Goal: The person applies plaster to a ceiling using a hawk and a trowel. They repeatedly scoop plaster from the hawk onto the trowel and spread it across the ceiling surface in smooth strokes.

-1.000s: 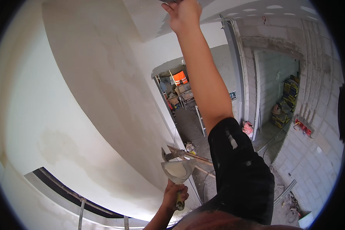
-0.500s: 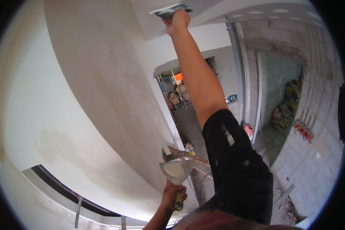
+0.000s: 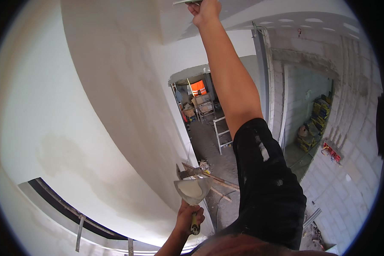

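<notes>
- The right hand (image 3: 205, 10) is stretched straight up to the ceiling (image 3: 209, 30), its fingers wrapped tight round the handle of a flat trowel (image 3: 187, 2) whose blade lies against the plaster at the very top of the view; only a sliver of the blade shows.
- The right arm runs down from that trowel into a black sleeve (image 3: 266, 183) speckled with pale smears.
- Far below the trowel, the left hand (image 3: 190, 217) has its fingers shut round the yellow-tipped handle of a wide putty knife (image 3: 193, 190), blade pointing upward.
- A patch of pale filler sits on that blade, and a second metal blade seems to rest just behind it.
- Left of the putty knife, a smooth plastered wall (image 3: 94, 106) sweeps away, with a darker damp-looking patch on it.
- Below that wall, a dark window frame (image 3: 68, 209) shows.
- Beyond the putty knife, a doorway (image 3: 196, 98) opens on a cluttered room with an orange glow at the back.
- A small white stepladder (image 3: 222, 134) stands on the floor just right of the doorway.
- Further right of the doorway, a bare block wall (image 3: 350, 141) rises, with bags piled at its foot.
</notes>
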### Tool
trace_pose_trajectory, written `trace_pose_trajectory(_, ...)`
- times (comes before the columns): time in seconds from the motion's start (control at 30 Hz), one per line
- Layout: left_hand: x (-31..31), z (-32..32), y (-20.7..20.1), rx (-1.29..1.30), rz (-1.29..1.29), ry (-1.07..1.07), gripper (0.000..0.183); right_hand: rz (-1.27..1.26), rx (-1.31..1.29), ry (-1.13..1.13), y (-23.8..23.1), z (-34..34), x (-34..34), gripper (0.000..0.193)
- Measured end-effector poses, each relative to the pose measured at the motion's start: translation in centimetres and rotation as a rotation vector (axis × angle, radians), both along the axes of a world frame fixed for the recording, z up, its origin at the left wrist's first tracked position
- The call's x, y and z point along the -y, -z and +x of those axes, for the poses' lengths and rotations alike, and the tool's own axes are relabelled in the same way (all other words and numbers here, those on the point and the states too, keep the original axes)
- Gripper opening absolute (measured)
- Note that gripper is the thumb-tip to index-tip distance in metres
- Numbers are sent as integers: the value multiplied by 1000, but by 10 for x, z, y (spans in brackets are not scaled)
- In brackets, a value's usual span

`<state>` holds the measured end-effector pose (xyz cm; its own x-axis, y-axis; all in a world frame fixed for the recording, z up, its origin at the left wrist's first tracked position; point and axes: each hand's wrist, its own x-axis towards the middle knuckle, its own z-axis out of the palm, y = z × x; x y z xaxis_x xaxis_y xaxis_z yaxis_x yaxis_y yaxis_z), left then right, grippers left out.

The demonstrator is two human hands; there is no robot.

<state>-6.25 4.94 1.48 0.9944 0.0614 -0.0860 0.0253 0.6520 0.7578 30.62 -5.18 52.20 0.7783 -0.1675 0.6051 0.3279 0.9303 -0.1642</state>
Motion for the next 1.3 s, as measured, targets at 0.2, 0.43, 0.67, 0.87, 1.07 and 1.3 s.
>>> trace_pose_trajectory(0.2, -9, 0, 12, -16, -60, 24, 57, 76, 205, 7, 39, -49, 14, 21)
trace_pose_trajectory(0.43, -5, 2, 5, 0, -36, 27, 56, 76, 58, 4, 75, -34, -14, 31)
trace_pose_trajectory(0.67, -1, 4, 5, 3, -40, -3, 55, 40, -2, -62, 41, 6, -30, 36)
trace_pose_trajectory(0.87, -1, 1, 4, 16, -35, -18, 54, 0, -1, -53, 30, -9, -24, 38)
trace_pose_trajectory(1.07, -5, -1, 6, 38, -35, 35, 53, -25, 68, -20, 31, -24, -15, 39)
trace_pose_trajectory(1.3, -7, -8, 1, 42, -14, 88, 53, -50, 118, 23, 35, -72, 12, 41)
